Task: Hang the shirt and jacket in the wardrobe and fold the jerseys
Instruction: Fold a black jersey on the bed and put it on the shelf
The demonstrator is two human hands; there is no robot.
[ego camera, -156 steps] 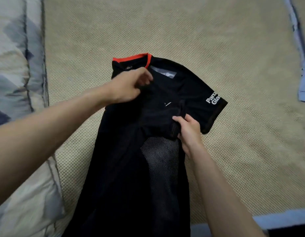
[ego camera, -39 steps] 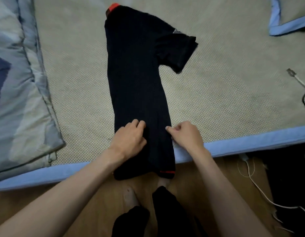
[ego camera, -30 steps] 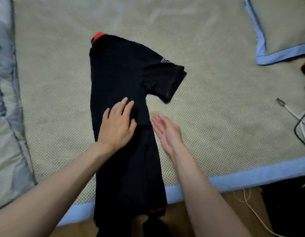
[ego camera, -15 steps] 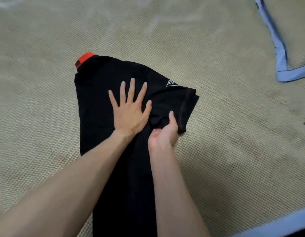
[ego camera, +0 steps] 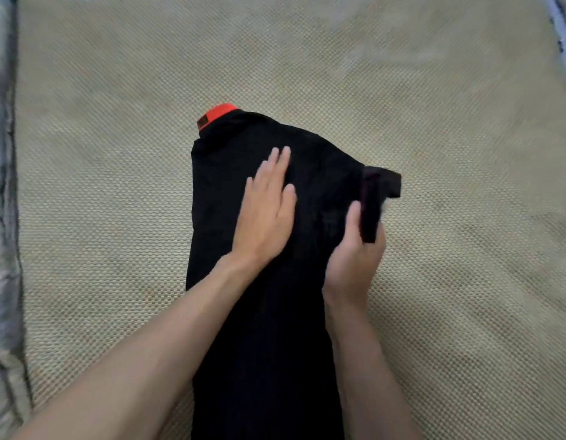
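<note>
A black jersey (ego camera: 231,192) with a red collar (ego camera: 216,113) lies lengthwise on a beige woven mat, its body folded into a narrow strip that runs down to the bottom edge of the view. My left hand (ego camera: 264,214) presses flat on the upper chest area, fingers straight. My right hand (ego camera: 354,252) grips the right sleeve (ego camera: 375,198) at the jersey's right side and holds it lifted and turned over toward the body. The frame is motion-blurred.
The beige mat (ego camera: 450,217) spreads wide around the jersey. A grey-blue quilt (ego camera: 0,217) lies along the left edge. A blue-trimmed mat border (ego camera: 561,42) shows at the top right corner.
My right hand has taken hold of the right sleeve and raised it off the mat, folding it inward. My left hand's fingers have drawn together while still pressing the chest.
</note>
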